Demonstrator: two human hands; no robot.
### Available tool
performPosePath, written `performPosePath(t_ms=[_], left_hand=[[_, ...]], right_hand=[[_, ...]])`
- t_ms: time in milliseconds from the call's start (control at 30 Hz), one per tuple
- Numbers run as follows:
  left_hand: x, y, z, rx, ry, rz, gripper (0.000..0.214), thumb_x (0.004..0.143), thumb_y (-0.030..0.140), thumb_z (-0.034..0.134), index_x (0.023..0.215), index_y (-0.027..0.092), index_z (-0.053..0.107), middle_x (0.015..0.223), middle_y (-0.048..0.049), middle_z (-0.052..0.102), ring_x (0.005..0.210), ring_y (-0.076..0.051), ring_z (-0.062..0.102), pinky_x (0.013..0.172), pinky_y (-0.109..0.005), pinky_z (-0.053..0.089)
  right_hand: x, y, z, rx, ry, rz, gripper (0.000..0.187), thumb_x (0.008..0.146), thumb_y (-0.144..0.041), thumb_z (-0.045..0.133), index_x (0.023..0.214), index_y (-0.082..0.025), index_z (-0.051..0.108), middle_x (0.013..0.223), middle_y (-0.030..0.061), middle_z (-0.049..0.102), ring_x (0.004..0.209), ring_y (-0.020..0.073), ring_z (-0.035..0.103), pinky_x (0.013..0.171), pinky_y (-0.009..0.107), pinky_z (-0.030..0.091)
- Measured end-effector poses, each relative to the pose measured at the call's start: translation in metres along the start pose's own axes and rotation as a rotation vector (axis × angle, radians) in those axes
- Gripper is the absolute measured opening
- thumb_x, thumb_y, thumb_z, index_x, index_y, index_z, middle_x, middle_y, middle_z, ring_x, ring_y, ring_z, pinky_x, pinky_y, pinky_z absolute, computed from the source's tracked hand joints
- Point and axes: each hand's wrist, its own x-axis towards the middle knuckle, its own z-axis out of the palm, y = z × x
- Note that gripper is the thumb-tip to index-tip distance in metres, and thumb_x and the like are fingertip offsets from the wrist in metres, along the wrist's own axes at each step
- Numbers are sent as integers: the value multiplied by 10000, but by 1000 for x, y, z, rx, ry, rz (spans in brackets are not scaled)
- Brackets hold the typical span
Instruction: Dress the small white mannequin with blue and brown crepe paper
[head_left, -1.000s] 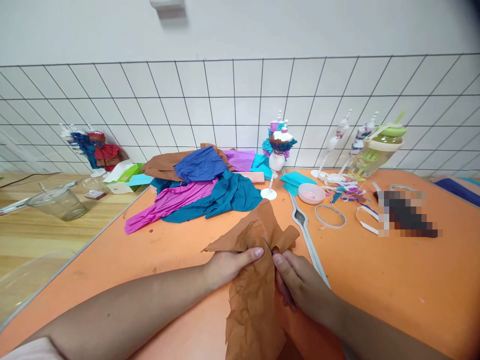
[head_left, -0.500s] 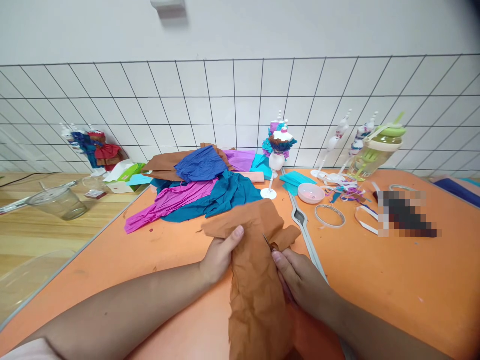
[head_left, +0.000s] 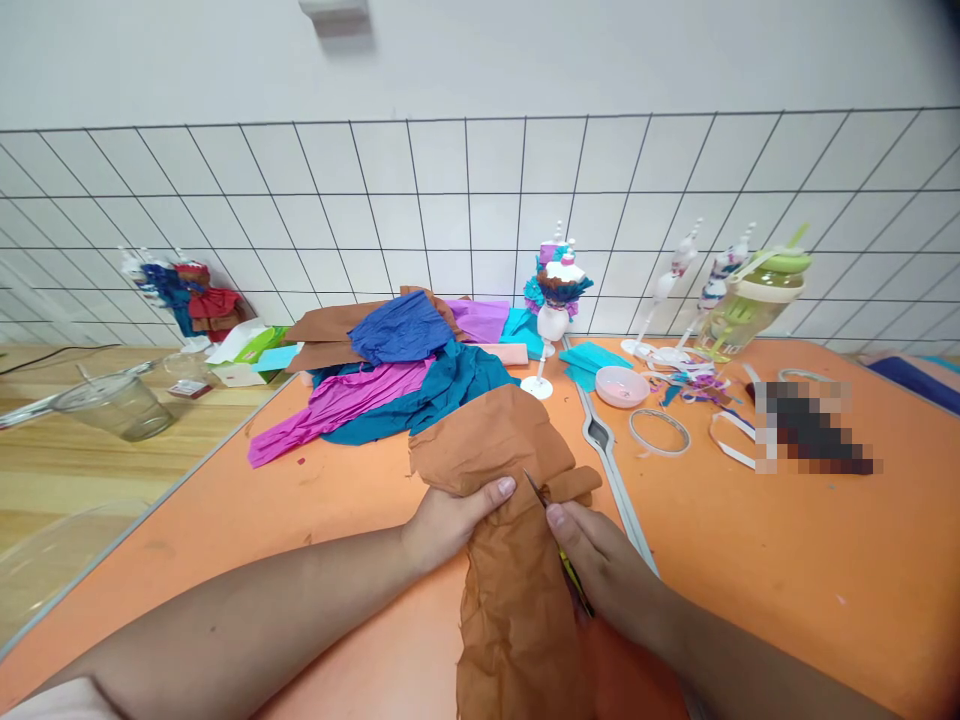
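A crumpled sheet of brown crepe paper [head_left: 510, 590] lies on the orange table [head_left: 787, 580] in front of me. My left hand [head_left: 454, 515] pinches its upper part, thumb on top, fingers closed on the sheet. My right hand [head_left: 600, 570] is closed on a pair of scissors [head_left: 559, 545] with yellow-green handles. The scissor blades point up and left into the brown paper beside my left thumb. A small flap of brown paper [head_left: 574, 482] hangs off just right of the blades.
A heap of blue, teal, magenta and brown crepe sheets [head_left: 405, 385] lies behind. A small mannequin stand [head_left: 553, 325], pink dish [head_left: 622, 386], tape rings [head_left: 660, 430], paper scraps and a green-lidded bottle [head_left: 754, 300] stand right. A clear cup [head_left: 120, 405] sits on the wooden table at left.
My left hand shifted its grip on the brown paper, and the sheet's top now spreads wider and flatter. The scissors' yellow-green handle now shows in my right hand.
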Motion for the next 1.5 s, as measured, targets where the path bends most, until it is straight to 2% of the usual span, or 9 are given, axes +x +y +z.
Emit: performPosePath(t_ms=[267, 533, 767, 933, 1033, 1200, 1300, 1367, 1500], left_hand=[[-3, -1, 4, 21, -49, -7, 517, 851, 414, 651, 1308, 188, 569, 1262, -109, 659, 1289, -270, 516, 1103, -462, 404], [-4, 1, 4, 28, -50, -10, 535, 842, 432, 657, 1313, 194, 565, 1260, -110, 660, 1282, -273, 524, 1108, -471, 401], [-4, 6, 5, -15, -97, -14, 551, 828, 409, 680, 1319, 189, 563, 1250, -116, 665, 1247, -283, 552, 1096, -480, 405], [-3, 5, 7, -23, -191, 25, 529, 846, 380, 662, 1331, 197, 552, 1266, -111, 657, 1275, -269, 529, 1092, -457, 412], [-3, 3, 8, -1, -206, 3, 521, 855, 391, 648, 1331, 204, 552, 1275, -106, 652, 1280, -264, 527, 1101, -452, 403], [-2, 4, 9, 6, -196, -25, 551, 843, 424, 656, 1341, 217, 544, 1284, -109, 646, 1290, -276, 519, 1118, -466, 379], [-6, 2, 8, -116, -232, -69, 608, 808, 456, 691, 1342, 206, 545, 1309, -122, 629, 1271, -302, 534, 1100, -477, 397], [-8, -1, 5, -259, -212, -85, 661, 773, 519, 703, 1329, 191, 558, 1329, -133, 612, 1269, -325, 532, 1090, -482, 409], [-5, -6, 1, -406, -41, -124, 648, 778, 580, 667, 1295, 196, 593, 1330, -123, 614, 1282, -337, 519, 1098, -499, 400]], right_hand=[[-2, 3, 2, -6, 132, -35, 506, 950, -595, 329, 682, -247, 581, 461, 6, 549, 591, 211, 621, 600, 303, 491], [-2, 1, 2, -67, 125, -32, 492, 951, -590, 309, 735, -236, 574, 635, 43, 635, 743, 228, 643, 713, 329, 505], [-2, -3, -1, -40, 72, 30, 541, 946, -632, 278, 730, -240, 582, 510, 5, 560, 613, 212, 615, 709, 340, 510], [-1, 0, -2, -37, 104, -14, 523, 953, -614, 298, 872, -223, 634, 793, 65, 698, 758, 218, 638, 747, 340, 512], [2, 5, 0, -43, 115, -41, 521, 965, -593, 285, 958, -213, 641, 951, 94, 708, 835, 223, 634, 757, 342, 506], [3, 6, 2, -58, 159, -67, 490, 973, -564, 283, 919, -212, 620, 943, 110, 696, 846, 235, 622, 736, 348, 481], [3, 5, 1, -62, 162, -71, 450, 978, -546, 288, 872, -226, 587, 891, 85, 686, 786, 224, 608, 686, 333, 462], [4, 5, -2, -105, 171, -77, 437, 982, -538, 278, 834, -235, 556, 828, 61, 667, 757, 217, 591, 672, 324, 444], [4, 5, -4, -227, 155, -50, 435, 986, -530, 266, 798, -237, 527, 777, 48, 654, 757, 222, 589, 680, 328, 420]])
